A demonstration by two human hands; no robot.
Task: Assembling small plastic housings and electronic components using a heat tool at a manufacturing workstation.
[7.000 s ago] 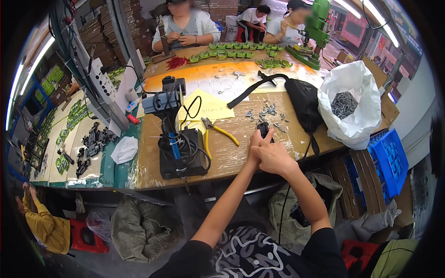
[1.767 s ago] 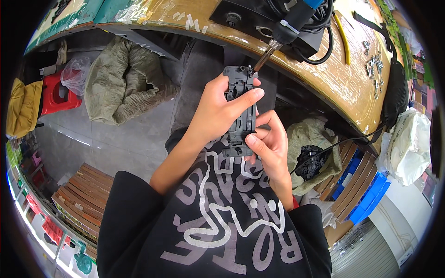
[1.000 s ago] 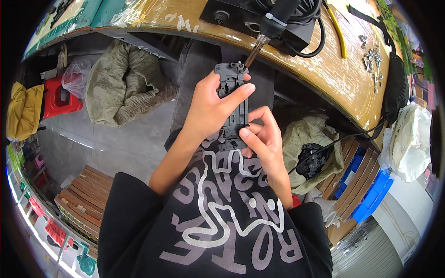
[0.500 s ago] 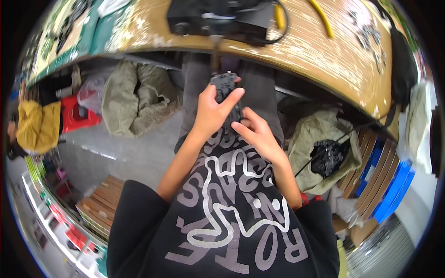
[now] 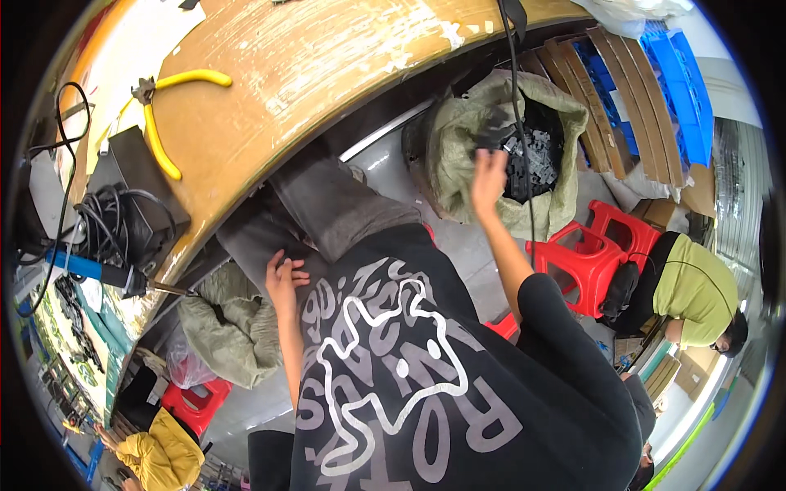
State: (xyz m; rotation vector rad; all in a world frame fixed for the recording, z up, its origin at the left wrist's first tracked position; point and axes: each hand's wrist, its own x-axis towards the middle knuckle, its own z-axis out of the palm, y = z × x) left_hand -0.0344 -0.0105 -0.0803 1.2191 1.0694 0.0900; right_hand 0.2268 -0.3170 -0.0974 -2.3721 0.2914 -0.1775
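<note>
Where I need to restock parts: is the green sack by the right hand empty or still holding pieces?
Holding pieces. The green sack gapes open, a heap of dark parts inside, right hand at its mouth.

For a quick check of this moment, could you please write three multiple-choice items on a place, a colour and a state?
1. Where is the right hand?
A. on the bench
B. at the open sack of dark parts
C. on a stool

2. What colour are the pliers' handles?
A. yellow
B. blue
C. red

3. How is the left hand?
A. clamped on pliers
B. gripping a cable
C. resting flat on the lap, empty

Answers: B, its fingers reach the sack's mouth; A, yellow grips lie on the bench; C, the fingers lie spread on grey trousers.
</note>
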